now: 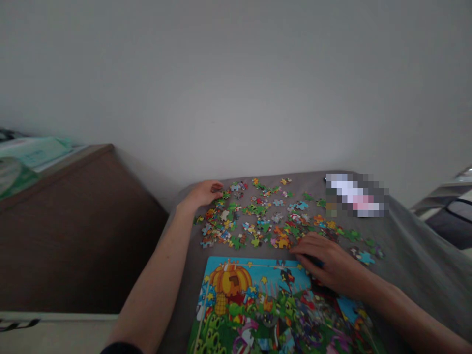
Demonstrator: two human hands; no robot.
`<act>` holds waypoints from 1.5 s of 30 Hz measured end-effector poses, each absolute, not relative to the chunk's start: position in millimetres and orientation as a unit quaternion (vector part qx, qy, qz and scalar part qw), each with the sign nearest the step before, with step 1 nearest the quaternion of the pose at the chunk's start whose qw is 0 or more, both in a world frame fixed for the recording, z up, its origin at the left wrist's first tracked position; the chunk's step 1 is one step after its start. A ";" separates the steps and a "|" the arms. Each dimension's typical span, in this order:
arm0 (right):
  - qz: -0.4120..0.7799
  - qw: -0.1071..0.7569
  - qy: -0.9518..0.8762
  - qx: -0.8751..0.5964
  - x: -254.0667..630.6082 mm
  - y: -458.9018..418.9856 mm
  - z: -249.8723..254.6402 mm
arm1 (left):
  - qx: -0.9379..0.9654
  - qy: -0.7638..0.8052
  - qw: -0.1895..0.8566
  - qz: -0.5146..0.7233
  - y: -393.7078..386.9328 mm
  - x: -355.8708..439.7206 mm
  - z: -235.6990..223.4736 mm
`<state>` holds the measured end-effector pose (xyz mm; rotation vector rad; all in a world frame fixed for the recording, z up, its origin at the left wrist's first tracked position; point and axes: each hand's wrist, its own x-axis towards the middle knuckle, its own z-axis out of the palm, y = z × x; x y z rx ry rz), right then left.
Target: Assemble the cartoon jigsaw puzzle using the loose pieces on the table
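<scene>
Several loose, brightly coloured puzzle pieces (pixel 258 216) lie scattered on a grey cloth surface (pixel 409 255). In front of them lies a colourful puzzle board (pixel 258 305) with a pumpkin picture. My left hand (pixel 204 192) reaches to the far left edge of the scattered pieces, fingers curled with the tips on a piece there. My right hand (pixel 328 263) rests palm down at the board's upper right corner, fingers bent, close to the nearest pieces. What lies under its fingers is hidden.
A brown wooden cabinet (pixel 73 221) stands at the left, with greenish packages (pixel 33 155) on top. A plain wall rises behind. A blurred-out object (pixel 356 194) lies at the cloth's far right. Dark items (pixel 453 211) sit at the right edge.
</scene>
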<state>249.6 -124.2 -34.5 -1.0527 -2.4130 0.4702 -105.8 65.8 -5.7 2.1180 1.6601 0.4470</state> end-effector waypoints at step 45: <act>0.167 0.223 -0.883 -0.378 247.4 -124.5 -33.3 | 0.911 0.314 0.173 -0.205 -88.4 46.9 39.6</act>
